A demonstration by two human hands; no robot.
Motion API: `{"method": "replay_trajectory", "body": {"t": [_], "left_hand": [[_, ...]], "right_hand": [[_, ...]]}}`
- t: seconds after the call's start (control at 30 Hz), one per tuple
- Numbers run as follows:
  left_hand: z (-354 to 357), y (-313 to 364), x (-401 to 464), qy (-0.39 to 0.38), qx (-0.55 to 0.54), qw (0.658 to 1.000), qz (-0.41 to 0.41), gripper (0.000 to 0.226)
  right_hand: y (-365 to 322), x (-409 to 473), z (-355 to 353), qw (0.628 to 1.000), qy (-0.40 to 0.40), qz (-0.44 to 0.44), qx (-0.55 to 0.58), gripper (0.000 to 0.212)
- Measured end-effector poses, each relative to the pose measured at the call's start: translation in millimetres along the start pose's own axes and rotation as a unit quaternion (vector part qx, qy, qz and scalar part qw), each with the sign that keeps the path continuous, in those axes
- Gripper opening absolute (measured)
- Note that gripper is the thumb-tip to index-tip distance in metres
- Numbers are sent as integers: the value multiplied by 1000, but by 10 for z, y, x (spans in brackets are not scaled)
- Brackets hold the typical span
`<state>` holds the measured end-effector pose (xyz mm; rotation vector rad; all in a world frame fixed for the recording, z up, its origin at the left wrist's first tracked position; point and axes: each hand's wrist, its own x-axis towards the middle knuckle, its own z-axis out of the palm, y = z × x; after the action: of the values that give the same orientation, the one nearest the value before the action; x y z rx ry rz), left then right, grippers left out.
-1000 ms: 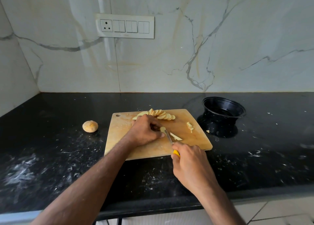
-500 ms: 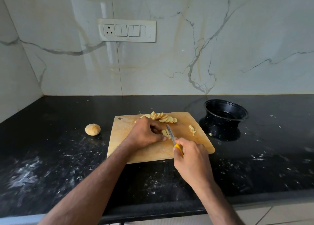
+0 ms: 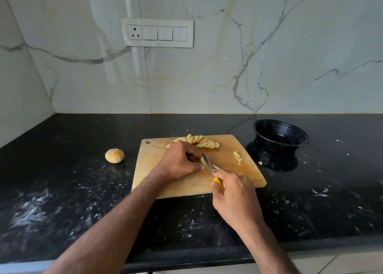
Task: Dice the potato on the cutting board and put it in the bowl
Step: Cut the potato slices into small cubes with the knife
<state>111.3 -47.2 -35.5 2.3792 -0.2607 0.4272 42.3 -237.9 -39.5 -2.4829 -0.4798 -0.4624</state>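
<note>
- Where the polished black stone countertop meets the white marble-veined wall panels, a white switch plate with one socket and three double rockers is fixed; pale smears and specks lie across the counter.
- One rectangular wooden cutting board with a hanging hole lies flat on the counter, near its middle.
- One round black plastic bowl stands on the counter just right of the board, apart from it; no potato pieces can be seen inside it.
- One whole unpeeled potato rests on the counter left of the board, apart from it.
- One fanned row of pale potato slices lies at the board's far edge; one small cluster of cut strips lies near its right side; one stray bit sits on the counter by the bowl's base.
- Left hand: fingers curled down, pinning a potato slice to the board.
- Right hand: closed around the yellow handle of one small steel-bladed knife, blade laid across the pinned slice.
- Against half a second earlier: the blade sits in much the same place across the slice, both hands hold the same positions, and the bowl, whole potato and slice row are unmoved.
</note>
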Motion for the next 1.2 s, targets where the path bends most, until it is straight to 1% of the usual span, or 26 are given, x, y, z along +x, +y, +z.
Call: {"method": "replay_trajectory", "body": {"t": [0.17, 0.33, 0.5, 0.67, 0.87, 1.03, 1.13, 1.2], "left_hand": [[10, 13, 5, -10, 24, 1000, 14, 22], [25, 44, -4, 7, 13, 1000, -15, 18], [40, 19, -2, 5, 8, 1000, -14, 16], [35, 8, 21, -21, 28, 999, 3, 14], [8, 49, 2, -32, 27, 999, 3, 6], [22, 62, -12, -22, 35, 999, -9, 8], [41, 79, -27, -7, 43, 999, -28, 10], [37, 87, -34, 0, 46, 998, -33, 12]], "right_hand": [[0, 67, -56, 1000, -20, 2, -3, 28], [-109, 61, 22, 999, -15, 9, -46, 28], [-159, 74, 70, 997, -17, 19, -67, 27], [-178, 144, 108, 998, -32, 3, -55, 37], [-97, 268, 71, 996, -83, 17, -26, 37], [-108, 286, -6, 993, -108, 27, -41, 38], [-136, 186, -54, 992, -103, 29, -73, 39], [-149, 108, -64, 992, -87, 35, -85, 44]]}}
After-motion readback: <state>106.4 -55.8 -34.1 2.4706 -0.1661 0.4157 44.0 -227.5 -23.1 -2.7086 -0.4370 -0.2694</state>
